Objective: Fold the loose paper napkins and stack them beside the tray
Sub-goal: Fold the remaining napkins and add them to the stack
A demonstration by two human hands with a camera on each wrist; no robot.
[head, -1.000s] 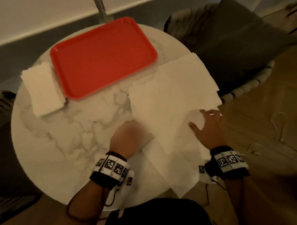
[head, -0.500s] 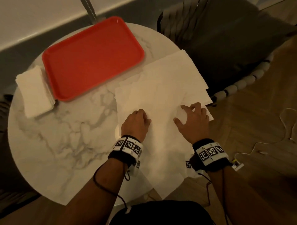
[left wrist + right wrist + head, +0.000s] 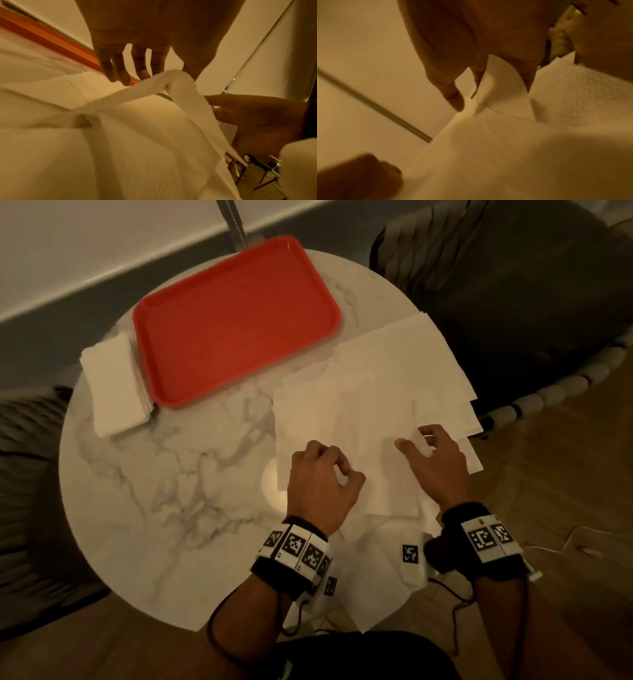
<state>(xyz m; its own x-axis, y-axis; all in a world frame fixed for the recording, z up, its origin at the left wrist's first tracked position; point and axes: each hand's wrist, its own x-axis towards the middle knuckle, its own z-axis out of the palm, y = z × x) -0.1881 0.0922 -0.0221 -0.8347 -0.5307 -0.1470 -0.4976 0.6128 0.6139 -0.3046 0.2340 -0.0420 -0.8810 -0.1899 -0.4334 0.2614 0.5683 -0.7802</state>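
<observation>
Centrally on the table (image 3: 144, 508), both hands pinch the top napkin (image 3: 346, 419): left hand (image 3: 320, 481) its near edge, right hand (image 3: 435, 463) its right corner; folded stack (image 3: 113, 392) left of the tray (image 3: 233, 320).

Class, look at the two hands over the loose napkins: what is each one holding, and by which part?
Both hold the top napkin: the left hand pinches its lifted near edge, the right hand a raised edge on its right side.

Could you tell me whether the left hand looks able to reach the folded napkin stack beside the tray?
Probably yes: bare table lies between the left hand and the stack, though that hand is pinching a loose napkin.
</observation>
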